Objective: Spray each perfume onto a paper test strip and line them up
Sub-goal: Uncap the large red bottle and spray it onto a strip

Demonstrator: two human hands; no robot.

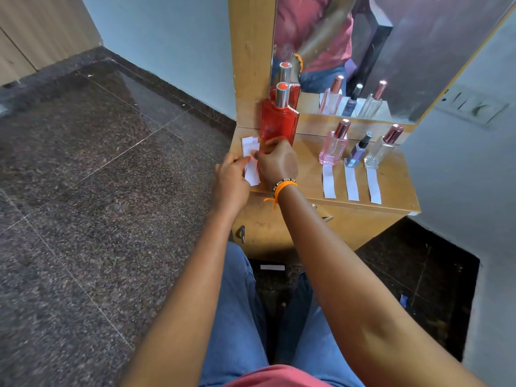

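Note:
A tall red perfume bottle (277, 121) with a silver cap stands at the back left of the wooden dresser top (307, 160). In front of it lies a small stack of white paper strips (250, 160). My left hand (231, 180) and my right hand (276, 160) both pinch strips in that stack. To the right stand a pink bottle (333, 146), a small blue bottle (357, 153) and a clear bottle (382, 149). One white strip lies in front of each: (329, 181), (351, 184), (374, 187).
A mirror (391, 51) backs the dresser and reflects the bottles. A wall with a switch plate (474, 106) is close on the right. One paper strip (272, 267) lies on the dark floor under the dresser. A key (242, 233) sits in the drawer front.

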